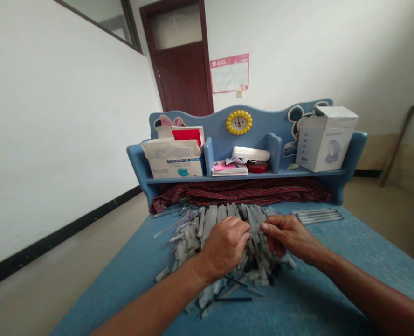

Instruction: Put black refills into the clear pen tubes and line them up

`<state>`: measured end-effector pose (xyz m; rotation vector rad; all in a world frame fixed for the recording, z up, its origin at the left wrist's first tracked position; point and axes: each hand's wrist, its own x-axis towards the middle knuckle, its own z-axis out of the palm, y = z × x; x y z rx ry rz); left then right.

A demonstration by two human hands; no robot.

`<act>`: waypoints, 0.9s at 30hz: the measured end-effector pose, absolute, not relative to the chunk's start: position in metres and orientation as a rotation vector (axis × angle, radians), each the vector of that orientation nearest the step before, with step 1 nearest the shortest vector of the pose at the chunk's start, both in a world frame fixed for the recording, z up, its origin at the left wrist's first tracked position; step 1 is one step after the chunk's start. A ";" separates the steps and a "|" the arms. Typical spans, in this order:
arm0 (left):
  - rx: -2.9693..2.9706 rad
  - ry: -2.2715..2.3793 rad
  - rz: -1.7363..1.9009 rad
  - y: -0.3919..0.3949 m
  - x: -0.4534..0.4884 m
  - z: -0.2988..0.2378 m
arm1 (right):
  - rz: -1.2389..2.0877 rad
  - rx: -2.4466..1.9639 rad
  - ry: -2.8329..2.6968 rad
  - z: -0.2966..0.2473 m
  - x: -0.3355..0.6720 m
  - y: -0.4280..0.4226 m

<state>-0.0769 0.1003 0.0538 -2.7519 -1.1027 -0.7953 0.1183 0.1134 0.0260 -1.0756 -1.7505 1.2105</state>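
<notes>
A heap of translucent plastic pen parts (189,242) covers the middle of the blue table, with a row of longer pale tubes (210,217) along its back. Over the heap, my left hand (226,242) is closed, thumb against the curled fingers. My right hand (289,233) pinches with thumb and forefinger just to the right of it. Between the fingertips of both hands runs a small translucent plastic piece (255,229), its ends hidden by the fingers. Several thin black sticks (233,299) lie at the front of the heap.
Slender silvery rods (319,215) lie at the right on the blue table (361,261). A checked red cloth (235,192) is bunched under the shelf (179,179). On the shelf are a mask box (175,168), papers (230,171) and a white carton (320,147).
</notes>
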 end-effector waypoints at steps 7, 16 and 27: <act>-2.678 -0.952 -0.796 0.098 -0.075 0.053 | 1.410 -1.051 -1.607 0.029 0.116 0.108; -2.631 -0.971 -0.798 0.095 -0.072 0.057 | 1.437 -1.004 -1.548 0.032 0.116 0.106; -2.565 -1.040 -0.557 0.095 -0.074 0.062 | 1.439 -0.960 -1.486 0.028 0.117 0.108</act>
